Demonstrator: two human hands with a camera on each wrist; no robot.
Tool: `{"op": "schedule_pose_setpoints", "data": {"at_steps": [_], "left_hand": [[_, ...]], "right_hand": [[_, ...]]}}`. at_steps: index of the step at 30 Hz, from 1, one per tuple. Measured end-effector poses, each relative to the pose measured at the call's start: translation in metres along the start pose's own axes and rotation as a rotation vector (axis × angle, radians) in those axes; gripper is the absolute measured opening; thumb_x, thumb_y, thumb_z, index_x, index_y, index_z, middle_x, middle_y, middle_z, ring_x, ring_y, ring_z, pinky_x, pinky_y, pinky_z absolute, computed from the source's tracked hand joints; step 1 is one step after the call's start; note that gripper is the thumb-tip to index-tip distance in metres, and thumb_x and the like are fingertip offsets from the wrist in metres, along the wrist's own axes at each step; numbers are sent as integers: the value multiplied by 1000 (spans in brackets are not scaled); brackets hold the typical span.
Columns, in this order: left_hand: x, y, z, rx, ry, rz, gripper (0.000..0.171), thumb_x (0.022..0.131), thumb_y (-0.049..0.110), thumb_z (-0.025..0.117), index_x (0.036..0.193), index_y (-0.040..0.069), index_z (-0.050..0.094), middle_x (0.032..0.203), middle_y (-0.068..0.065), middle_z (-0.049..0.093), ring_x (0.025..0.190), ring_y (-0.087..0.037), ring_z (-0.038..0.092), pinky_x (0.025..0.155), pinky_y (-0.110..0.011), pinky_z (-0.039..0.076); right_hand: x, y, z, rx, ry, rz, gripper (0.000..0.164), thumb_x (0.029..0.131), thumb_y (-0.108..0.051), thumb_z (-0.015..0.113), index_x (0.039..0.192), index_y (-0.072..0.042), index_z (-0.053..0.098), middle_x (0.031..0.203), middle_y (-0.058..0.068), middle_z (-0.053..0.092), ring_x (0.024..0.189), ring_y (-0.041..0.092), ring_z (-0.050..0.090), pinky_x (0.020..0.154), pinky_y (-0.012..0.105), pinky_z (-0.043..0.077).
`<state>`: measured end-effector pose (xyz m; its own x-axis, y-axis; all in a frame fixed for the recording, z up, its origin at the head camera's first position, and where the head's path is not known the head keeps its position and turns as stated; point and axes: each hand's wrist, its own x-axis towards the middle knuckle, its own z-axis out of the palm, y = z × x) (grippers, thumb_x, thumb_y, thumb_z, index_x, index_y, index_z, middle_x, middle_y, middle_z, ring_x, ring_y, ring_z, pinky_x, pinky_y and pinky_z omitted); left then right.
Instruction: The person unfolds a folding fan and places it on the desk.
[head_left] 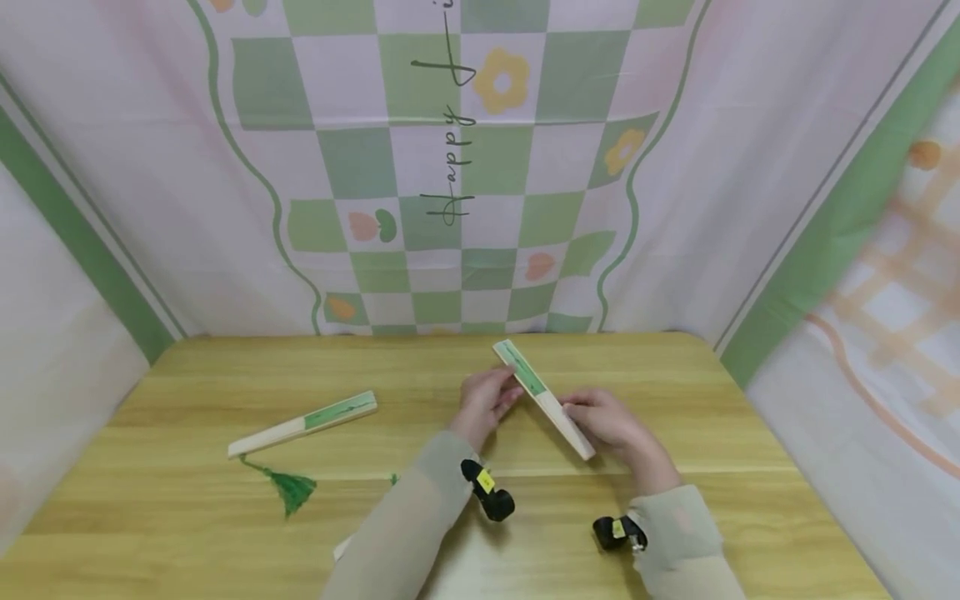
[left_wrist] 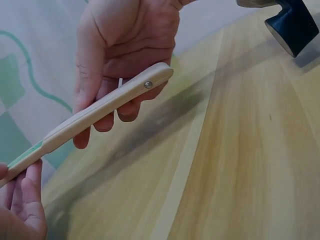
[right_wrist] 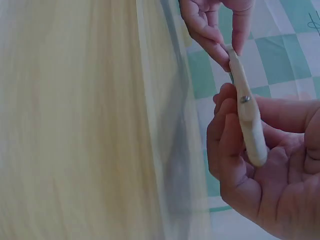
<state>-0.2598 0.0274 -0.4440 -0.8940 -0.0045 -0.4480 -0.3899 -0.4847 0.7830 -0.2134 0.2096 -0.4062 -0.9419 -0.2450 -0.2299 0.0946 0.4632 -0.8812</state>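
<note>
A folded hand fan (head_left: 553,410), pale wood with a green printed half, is held slanting above the table by both hands. My left hand (head_left: 487,404) pinches its green end between thumb and fingers. Near the pale end, my right hand (head_left: 603,417) grips the ribs, thumb on one side and fingers on the other. A metal rivet (left_wrist: 148,85) shows at the fan's rounded end in the left wrist view. Lying left of the hands is a second folded fan (head_left: 300,425) with a green tassel (head_left: 292,490) at its pale end.
The wooden table (head_left: 187,533) reaches back to a checkered curtain (head_left: 427,167). Partly hidden beneath my left forearm, a pale end (head_left: 342,547) and a green bit (head_left: 393,479) stick out. Black wrist cameras (head_left: 491,493) sit on both sleeves.
</note>
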Motion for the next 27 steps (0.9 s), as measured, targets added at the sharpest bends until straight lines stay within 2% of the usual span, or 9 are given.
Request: {"op": "schedule_pose_setpoints", "data": {"at_steps": [3,8,14,20,27], "left_hand": [[0,2,-8,3,-4,-8,27,88,14,74,112,2,69,85,-3,72,65,-6,63,65,-16,55],[-3,8,-22,5,-7,-3,27,90,15,72,112,1,66,84,0,69,68,-7,62,67,-16,54],[-14,14,-44,-84,-64,8,27,93,12,68,117,2,63,89,0,67,79,-9,62,74,-17,55],[-26,22,-66,-152,-72,37,23,95,11,65,116,3,62,89,0,67,81,-11,61,77,-18,54],[-39,25,-85,-97,-57,70,32,94,12,65,125,4,61,91,2,69,83,-10,64,77,-18,54]], "right_hand": [[3,1,7,109,-52,30,40,100,-3,47,133,20,47,114,24,64,88,14,60,75,25,52],[7,-2,20,212,-112,37,39,98,-1,50,131,20,48,104,12,65,85,12,60,73,26,54],[11,-9,36,293,-143,25,35,97,-1,51,126,20,50,96,5,63,83,11,60,72,25,54],[14,-17,54,360,-202,-3,35,98,-3,50,126,18,48,95,2,63,84,12,61,74,29,55],[14,-21,71,411,-243,-25,34,99,-5,51,125,17,49,96,2,63,86,13,63,77,32,56]]}}
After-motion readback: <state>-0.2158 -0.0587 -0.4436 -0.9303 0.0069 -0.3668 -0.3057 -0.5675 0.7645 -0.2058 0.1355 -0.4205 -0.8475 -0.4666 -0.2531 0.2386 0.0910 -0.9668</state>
